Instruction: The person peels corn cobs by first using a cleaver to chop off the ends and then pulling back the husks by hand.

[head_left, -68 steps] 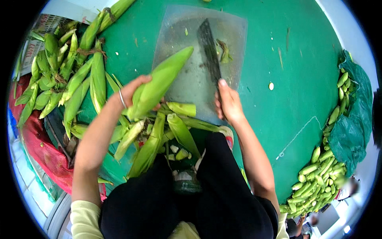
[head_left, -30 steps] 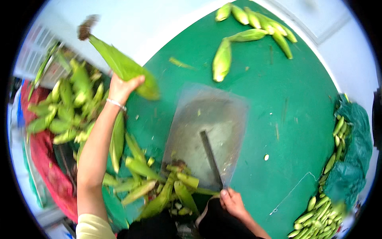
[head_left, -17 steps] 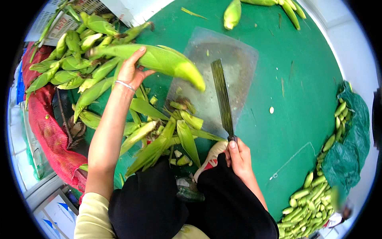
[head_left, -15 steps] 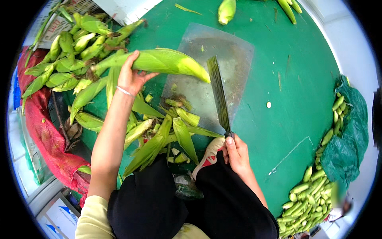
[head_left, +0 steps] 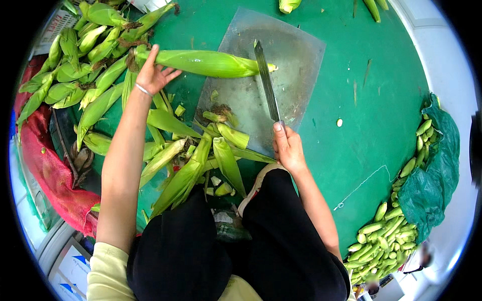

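Observation:
A green ear of corn in its husk (head_left: 206, 62) lies across the grey cutting board (head_left: 296, 60), its browned silk end at the left. Near that silk end my left hand (head_left: 149, 75) holds the ear, some fingers stretched along its lower side. My right hand (head_left: 289, 148) grips a long dark-bladed knife (head_left: 268, 88) by its handle. The blade crosses the ear's stem end, and a pale stub (head_left: 271, 67) shows just right of it. Loose husk leaves and trimmings (head_left: 196, 165) are heaped below the ear, partly over the board's lower left edge.
Unpeeled corn ears (head_left: 75, 70) pile at the left above a red mesh sack (head_left: 57, 165). At the lower right, many small green pods (head_left: 384, 241) lie beside a green plastic bag (head_left: 434, 175). White string (head_left: 359, 195) rests on the green floor (head_left: 326, 165). My shoe (head_left: 256, 188) is near the husks.
The ear has come down level over the board from a tilted position. My right hand has brought the knife up and left, so its blade now meets the stem end.

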`<state>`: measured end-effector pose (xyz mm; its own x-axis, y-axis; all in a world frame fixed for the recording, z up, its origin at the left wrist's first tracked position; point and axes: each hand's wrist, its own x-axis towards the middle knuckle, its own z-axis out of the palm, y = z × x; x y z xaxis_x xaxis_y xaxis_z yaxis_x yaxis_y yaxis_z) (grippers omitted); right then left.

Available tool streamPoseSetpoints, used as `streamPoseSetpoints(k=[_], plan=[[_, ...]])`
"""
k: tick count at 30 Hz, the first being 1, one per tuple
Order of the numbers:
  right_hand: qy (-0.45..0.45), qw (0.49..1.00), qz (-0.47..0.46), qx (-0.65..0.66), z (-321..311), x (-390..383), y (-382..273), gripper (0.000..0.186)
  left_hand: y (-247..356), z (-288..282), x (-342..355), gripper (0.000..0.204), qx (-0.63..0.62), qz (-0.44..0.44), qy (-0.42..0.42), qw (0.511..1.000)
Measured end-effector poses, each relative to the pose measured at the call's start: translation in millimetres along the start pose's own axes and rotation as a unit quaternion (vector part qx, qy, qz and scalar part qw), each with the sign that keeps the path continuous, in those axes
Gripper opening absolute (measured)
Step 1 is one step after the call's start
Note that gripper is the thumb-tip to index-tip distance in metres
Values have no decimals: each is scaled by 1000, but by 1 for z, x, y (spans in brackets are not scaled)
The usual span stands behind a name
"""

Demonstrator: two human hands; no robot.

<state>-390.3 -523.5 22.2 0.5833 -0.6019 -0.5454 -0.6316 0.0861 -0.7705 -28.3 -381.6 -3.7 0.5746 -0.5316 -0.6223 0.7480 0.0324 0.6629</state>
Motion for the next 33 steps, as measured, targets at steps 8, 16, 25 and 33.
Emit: streamPoseSetpoints(k=[8,16,25,33], plan=[[44,996,-76,-14,7,-28,-18,50,-25,15,-52,31,56,80,79,992],[-7,999,20,38,-12,-3,-57,54,-53,6,-81,30,-20,87,83,993],[72,827,-529,178,-95,-30,-193,39,-56,11,-78,38,-22,116,81,990],[-23,999,-24,0,22,49,-17,64,-74,-2,-75,47,-95,35,102,990]])
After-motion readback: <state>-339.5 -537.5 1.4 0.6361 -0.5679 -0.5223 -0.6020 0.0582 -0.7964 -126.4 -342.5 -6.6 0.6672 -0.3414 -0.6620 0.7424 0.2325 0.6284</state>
